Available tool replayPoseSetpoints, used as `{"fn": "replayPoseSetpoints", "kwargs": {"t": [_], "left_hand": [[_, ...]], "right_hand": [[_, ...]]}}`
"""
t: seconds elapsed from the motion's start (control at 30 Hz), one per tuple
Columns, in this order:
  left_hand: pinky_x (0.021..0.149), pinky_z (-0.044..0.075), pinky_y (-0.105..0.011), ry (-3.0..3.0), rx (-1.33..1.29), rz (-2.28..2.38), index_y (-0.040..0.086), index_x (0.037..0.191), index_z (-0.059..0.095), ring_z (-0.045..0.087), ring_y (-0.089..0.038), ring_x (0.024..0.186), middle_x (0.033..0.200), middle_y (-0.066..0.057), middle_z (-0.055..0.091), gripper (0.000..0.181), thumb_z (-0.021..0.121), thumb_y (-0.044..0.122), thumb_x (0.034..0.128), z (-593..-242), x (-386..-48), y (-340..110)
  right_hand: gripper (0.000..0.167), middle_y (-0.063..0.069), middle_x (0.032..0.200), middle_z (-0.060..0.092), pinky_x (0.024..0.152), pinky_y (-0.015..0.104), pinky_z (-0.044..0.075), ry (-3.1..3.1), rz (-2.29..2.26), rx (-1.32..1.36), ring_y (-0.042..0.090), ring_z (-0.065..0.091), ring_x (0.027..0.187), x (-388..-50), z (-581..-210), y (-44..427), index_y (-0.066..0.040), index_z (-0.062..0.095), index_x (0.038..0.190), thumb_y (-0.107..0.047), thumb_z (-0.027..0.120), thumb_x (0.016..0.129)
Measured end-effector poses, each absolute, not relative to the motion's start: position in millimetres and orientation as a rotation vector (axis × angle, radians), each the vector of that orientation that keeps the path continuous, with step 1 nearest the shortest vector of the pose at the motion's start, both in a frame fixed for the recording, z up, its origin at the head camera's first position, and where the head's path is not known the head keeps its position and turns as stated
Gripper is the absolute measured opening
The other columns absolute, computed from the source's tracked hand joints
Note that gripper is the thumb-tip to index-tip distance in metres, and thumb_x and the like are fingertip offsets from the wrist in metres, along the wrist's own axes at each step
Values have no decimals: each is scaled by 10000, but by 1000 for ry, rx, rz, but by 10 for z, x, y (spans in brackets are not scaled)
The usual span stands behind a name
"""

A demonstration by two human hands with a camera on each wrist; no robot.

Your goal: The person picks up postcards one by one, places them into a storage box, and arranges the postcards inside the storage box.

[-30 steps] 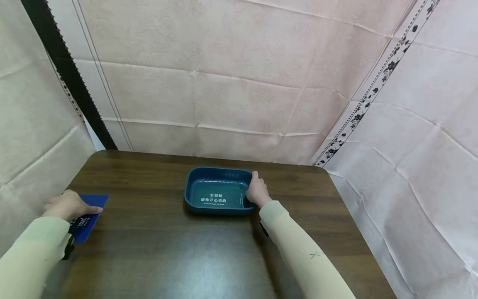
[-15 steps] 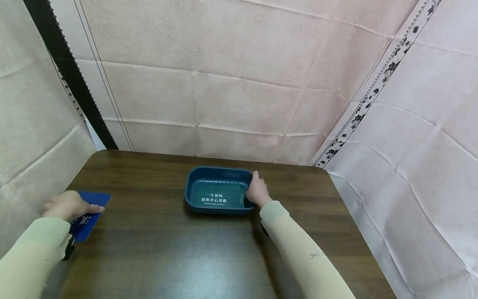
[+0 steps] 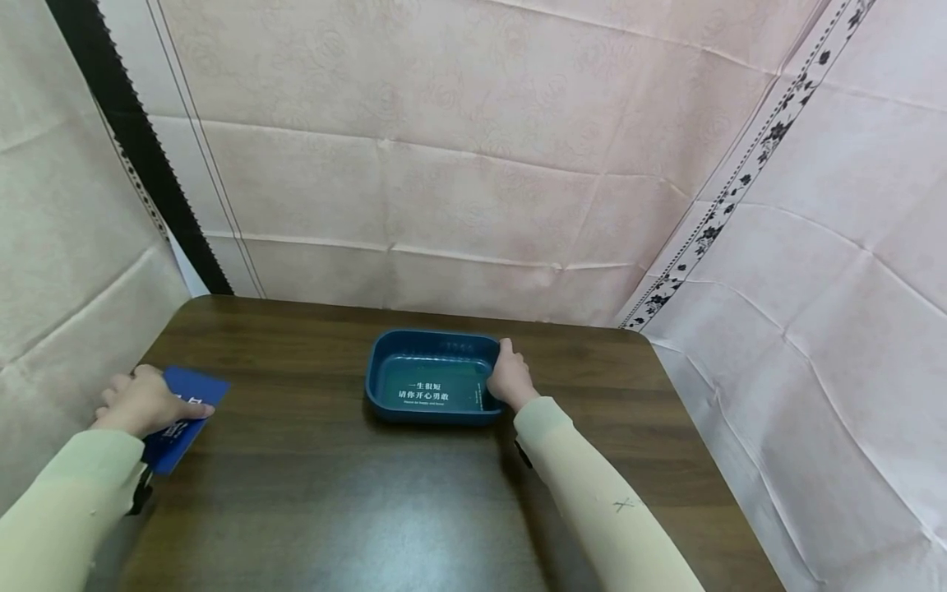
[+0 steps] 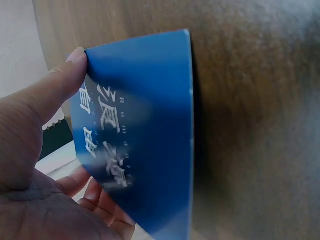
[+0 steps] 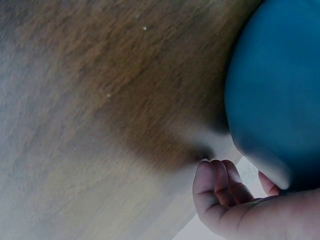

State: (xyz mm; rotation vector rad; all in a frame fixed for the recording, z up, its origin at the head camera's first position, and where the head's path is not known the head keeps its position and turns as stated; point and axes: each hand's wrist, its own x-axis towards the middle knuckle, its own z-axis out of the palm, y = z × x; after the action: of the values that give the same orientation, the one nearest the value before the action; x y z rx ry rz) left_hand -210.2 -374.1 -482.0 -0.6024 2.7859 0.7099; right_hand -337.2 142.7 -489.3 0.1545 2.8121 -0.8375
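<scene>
At the table's left side my left hand point(image 3: 144, 403) holds a blue card point(image 3: 194, 395) printed with white characters. In the left wrist view the thumb lies at one edge of the card point(image 4: 155, 100), and the other fingers point(image 4: 105, 202) are at its lower edge. The card tilts up from the tabletop. A dark teal rectangular tray point(image 3: 432, 418) sits at the table's far middle, with white lettering on its floor. My right hand point(image 3: 512, 378) grips its right end wall. In the right wrist view curled fingers point(image 5: 217, 187) show beside the tray's outer wall point(image 5: 280, 90).
Brown wood-grain tabletop point(image 3: 355, 501) extends around the tray and toward the front. Pale creased cloth point(image 3: 444, 164) hangs behind the table and along both sides. A black strip point(image 3: 140, 148) runs down the back left corner.
My left hand has moved slightly away and to the right with the blue card, which now tilts more. The right hand and the tray have stayed in place.
</scene>
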Motion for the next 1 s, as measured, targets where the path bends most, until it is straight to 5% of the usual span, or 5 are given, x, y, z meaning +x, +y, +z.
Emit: {"fn": "replayPoseSetpoints", "kwargs": {"t": [0.37,1.0], "left_hand": [[830,299,-727,2862,-537,821,-230,1405,130,302,-612,996,1121,-491,265,1205,833,496,749,-4867,-2122,-3781],[838,275,-696,2983,-489,847,-201,1357,260,346,-615,1055,1181,-470,331,689,602,233,944,-4921,-2156,-3775]], "right_hand": [[738,233,1420,454,1018,587,458,2802,-842,163,365,519,1205,-3386,-4877,1443,-146,209,1543,-12,629,952],[739,234,1414,464,1011,582,466,2817,-843,154,365,533,1188,-3357,-4885,1423,-143,218,1542,-11,636,947]]}}
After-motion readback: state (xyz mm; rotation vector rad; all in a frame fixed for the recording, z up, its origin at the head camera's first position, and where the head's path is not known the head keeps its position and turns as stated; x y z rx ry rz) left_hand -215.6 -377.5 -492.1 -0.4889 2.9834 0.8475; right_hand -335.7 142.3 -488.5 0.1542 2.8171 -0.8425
